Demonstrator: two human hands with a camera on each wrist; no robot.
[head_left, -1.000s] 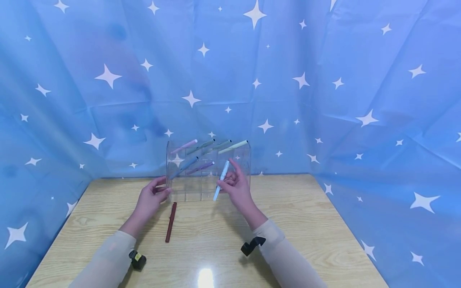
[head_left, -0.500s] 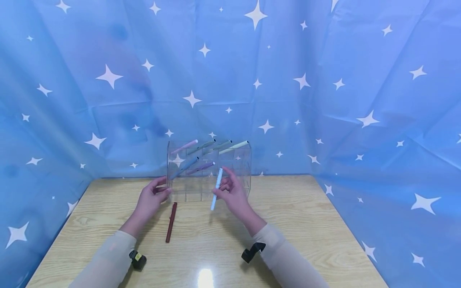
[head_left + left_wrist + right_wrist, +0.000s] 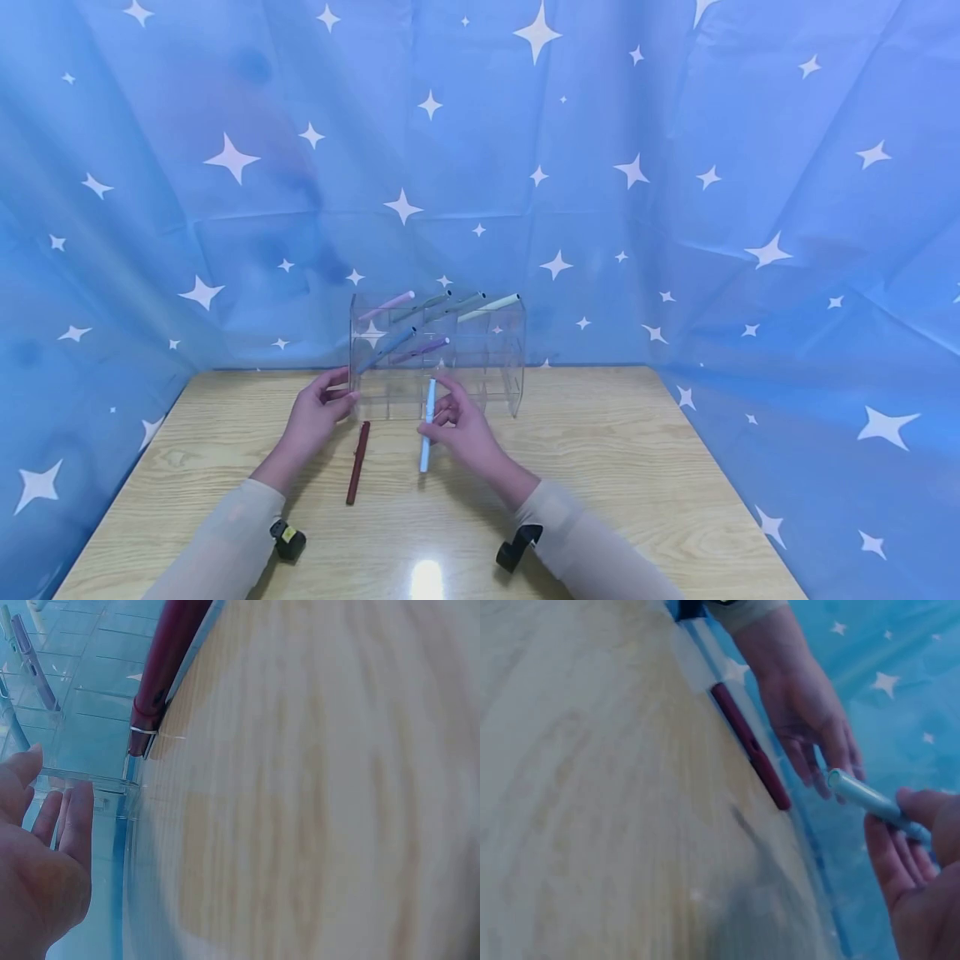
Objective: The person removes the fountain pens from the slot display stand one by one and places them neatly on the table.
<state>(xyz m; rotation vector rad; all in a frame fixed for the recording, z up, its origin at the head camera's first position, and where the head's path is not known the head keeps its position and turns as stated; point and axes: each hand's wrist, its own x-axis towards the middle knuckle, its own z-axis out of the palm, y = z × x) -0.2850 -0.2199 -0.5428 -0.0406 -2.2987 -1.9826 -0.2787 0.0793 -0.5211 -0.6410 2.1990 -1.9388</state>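
right hand [image 3: 921, 892] pinches pale blue pen [image 3: 866, 796] between thumb and fingers. pen tilted, round end up. left hand [image 3: 806, 712] reaches down from top, pen end right by its fingertips; can't tell if touching. pale sleeve [image 3: 751, 615] near left wrist, black thing [image 3: 688, 609] beside it. dark red pen [image 3: 746, 739] lies slanted on wood table [image 3: 592, 787]. fuzzy gray shadow [image 3: 761, 900] lower down on wood. blue cloth [image 3: 911, 667] with white stars behind hands.
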